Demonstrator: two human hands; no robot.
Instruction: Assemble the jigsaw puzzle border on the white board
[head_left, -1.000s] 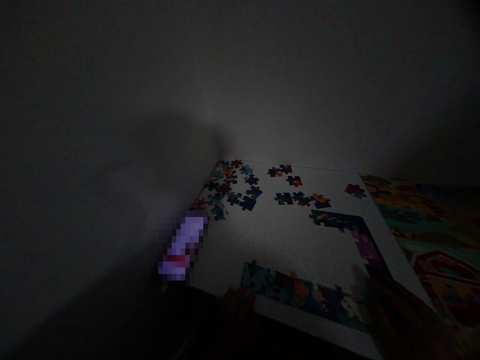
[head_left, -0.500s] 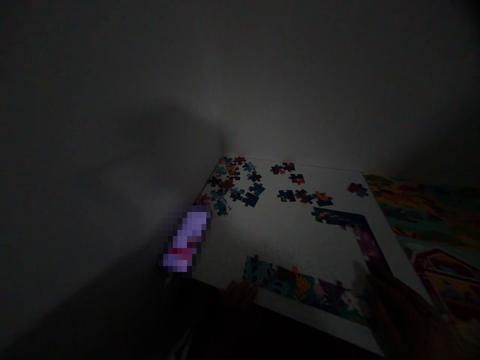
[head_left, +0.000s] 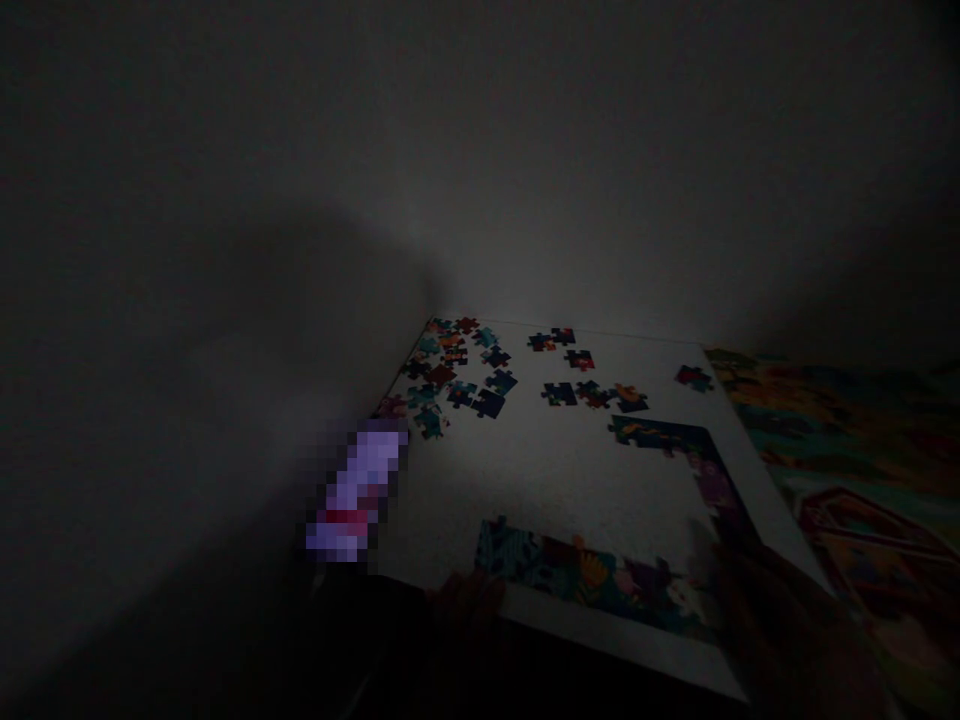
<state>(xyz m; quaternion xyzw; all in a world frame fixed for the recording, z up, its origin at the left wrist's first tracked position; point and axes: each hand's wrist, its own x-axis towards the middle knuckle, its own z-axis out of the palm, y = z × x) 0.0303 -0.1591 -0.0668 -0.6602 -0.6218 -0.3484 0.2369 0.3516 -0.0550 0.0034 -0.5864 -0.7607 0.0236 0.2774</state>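
Low light; the scene is dim throughout. A white textured board (head_left: 547, 490) lies tilted in view, lower centre to right of the frame, and serves as the only holder of the puzzle. Its far corner sits just below the middle of the frame, against a plain pale wall (head_left: 525, 180).

Contents of the board, upper left: a dense cluster of loose jigsaw pieces (head_left: 454, 370), dark blue, teal, red and orange, lying flat and apart or nearly touching. Upper middle to upper right: smaller groups of loose pieces (head_left: 577, 393), plus a single piece (head_left: 694, 378) near the right edge. Lower part: a joined puzzle border (head_left: 592, 578) runs along the near side and turns up the right side, then along the top right, forming an open corner frame around bare board.

Left hand (head_left: 465, 600): at the near edge of the board, lower centre, dim, fingers (head_left: 469, 590) at or on the edge. Spread or pinching: cannot tell. Right hand (head_left: 787, 630): lower right, in deep shadow, beside the joined border's right end. Its state cannot be told either.

A pixelated purple object (head_left: 356, 490) stands just left of the board; its kind is hidden. A multicoloured patterned mat (head_left: 847, 470) lies right of the board.
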